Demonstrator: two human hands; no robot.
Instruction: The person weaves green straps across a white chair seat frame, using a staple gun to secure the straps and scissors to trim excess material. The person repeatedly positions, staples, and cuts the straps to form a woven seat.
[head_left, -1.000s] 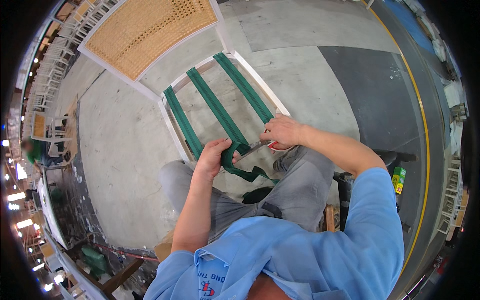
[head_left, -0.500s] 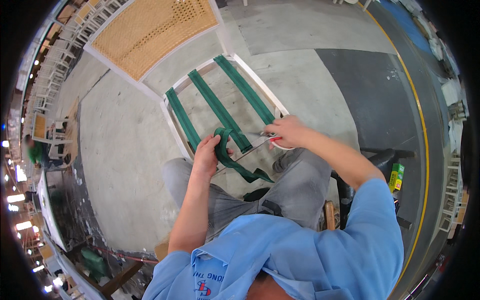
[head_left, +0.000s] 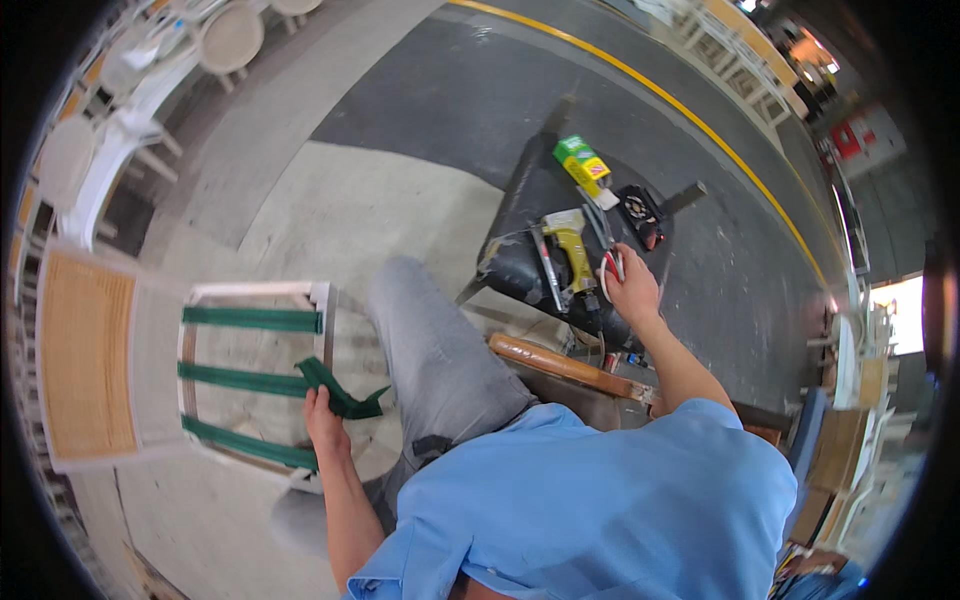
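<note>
The right hand (head_left: 634,290), moments earlier working beside the white chair frame (head_left: 326,300), now clasps red-and-white-handled scissors (head_left: 614,264) over a black seat (head_left: 518,262) beside a yellow power tool (head_left: 573,255), while the left hand (head_left: 327,426) pinches loose green webbing (head_left: 347,398) near the frame's middle strap (head_left: 240,379).

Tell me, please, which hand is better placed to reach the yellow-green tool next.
Probably the right hand: it is beside the yellow-green tool, although it grips the scissors. The left hand is farther away, holding the green strap.
</note>
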